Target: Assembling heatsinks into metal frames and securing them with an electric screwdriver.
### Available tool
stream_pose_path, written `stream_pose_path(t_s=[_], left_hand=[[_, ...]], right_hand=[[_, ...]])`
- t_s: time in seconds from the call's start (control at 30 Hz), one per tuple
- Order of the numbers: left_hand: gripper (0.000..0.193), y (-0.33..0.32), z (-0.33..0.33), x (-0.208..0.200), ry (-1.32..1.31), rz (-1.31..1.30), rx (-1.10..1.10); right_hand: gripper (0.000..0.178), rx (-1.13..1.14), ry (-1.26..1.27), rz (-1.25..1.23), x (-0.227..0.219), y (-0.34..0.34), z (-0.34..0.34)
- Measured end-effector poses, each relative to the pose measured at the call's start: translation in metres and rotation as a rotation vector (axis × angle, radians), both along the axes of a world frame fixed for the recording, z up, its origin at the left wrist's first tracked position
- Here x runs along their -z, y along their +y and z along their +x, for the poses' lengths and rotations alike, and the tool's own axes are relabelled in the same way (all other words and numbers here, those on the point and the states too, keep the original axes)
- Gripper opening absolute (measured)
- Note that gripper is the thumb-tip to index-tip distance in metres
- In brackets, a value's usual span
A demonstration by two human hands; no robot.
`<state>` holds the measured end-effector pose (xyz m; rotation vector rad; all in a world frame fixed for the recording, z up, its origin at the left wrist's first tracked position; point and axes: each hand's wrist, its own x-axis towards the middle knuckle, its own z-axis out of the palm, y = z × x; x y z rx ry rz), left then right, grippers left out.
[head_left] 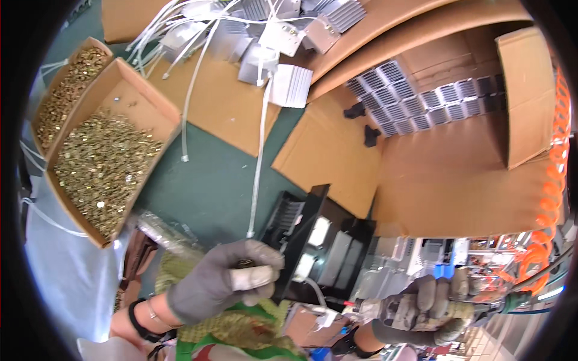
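Observation:
My left hand, in a grey glove, is curled closed with small brass-coloured fasteners showing between thumb and fingers. Just to its right stands a black metal housing, tilted, with bright rectangular areas inside and a white cable at its lower end. My gloved right hand is wrapped round an air screwdriver held sideways. Its reddish tip points left, near a white connector below the housing. Part of the tool is hidden by my fingers.
Two cardboard trays of small brass-coloured fasteners stand at the left. Silver finned heat sinks with white cables lie at the back. An open carton at the right holds rows of finned parts. An orange coiled hose hangs beside it.

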<state>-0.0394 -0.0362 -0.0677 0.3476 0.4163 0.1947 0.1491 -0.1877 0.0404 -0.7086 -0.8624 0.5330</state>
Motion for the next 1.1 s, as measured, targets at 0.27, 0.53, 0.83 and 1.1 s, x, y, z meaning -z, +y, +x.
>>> stream_pose_path(t_s=[0.27, 0.53, 0.83, 1.1], left_hand=[[0.03, 0.0, 0.003, -0.017, -0.087, 0.052, 0.143], [0.033, -0.007, 0.002, -0.027, -0.132, 0.057, 0.166], [0.039, -0.012, 0.022, -0.045, 0.048, 0.523, 0.141], [0.021, -0.011, 0.042, -0.017, 0.167, 2.061, -0.114]], right_hand=[[0.026, -0.256, 0.1, -0.006, -0.026, 0.047, -0.037], [0.024, -0.452, -0.025, -0.062, -0.032, 0.047, -0.031], [0.037, -0.353, -0.118, 0.008, -0.027, 0.024, -0.002], [0.062, -0.027, -0.271, -0.024, 0.014, 0.014, 0.058]])
